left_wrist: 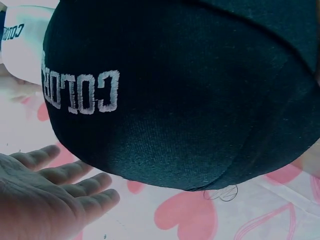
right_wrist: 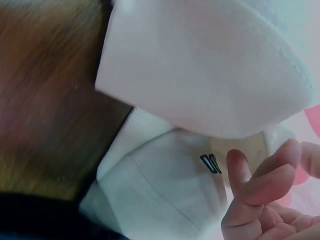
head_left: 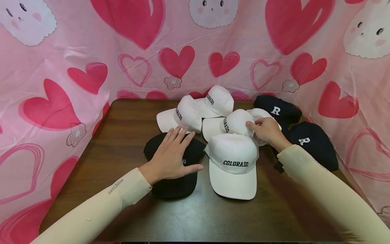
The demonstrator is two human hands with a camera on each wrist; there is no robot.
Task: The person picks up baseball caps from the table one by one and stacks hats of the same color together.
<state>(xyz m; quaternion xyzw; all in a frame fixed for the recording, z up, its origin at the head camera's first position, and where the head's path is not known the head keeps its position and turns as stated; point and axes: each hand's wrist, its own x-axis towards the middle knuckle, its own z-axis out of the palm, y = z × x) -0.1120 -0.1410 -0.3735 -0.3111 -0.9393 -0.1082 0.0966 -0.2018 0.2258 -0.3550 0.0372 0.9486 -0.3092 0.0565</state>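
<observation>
Dark-brown, wood-grained surface (head_left: 122, 210), seen w/ its near edge at the bottom. Near left: black fabric baseball cap w/ pale embr. lettering (head_left: 182, 185), brim toward near side. Left hand (head_left: 172, 156) lies over its crown, fingers straight & spread, thumb apart; contact w/ the cloth can't be told. Sleeve (head_left: 100, 203) is cream, w/ small dark print.

Near ctr., just right of the black cap: white fabric cap w/ black "COLORADO" embr. (head_left: 233, 159), upright, brim also toward near side. Right: navy-black fabric cap w/ white "R" (head_left: 313, 144).

Farther, ctr.: second white "COLORADO" cap (head_left: 239, 120), brim to left. Right hand (head_left: 268, 131) is at its crown, fingers bent & thumb-side tips at the cloth; pinch or mere touch can't be told. A partly hidden white cap (head_left: 258, 112) sits btwn this hand & the second cap.

Far left: white cap w/ brim to left (head_left: 186, 113); far ctr., behind it: another white cap (head_left: 220, 101). Far right: second dark "R" cap (head_left: 275, 105). Farthest: pink cloth backdrop w/ red hearts (head_left: 178, 62).
</observation>
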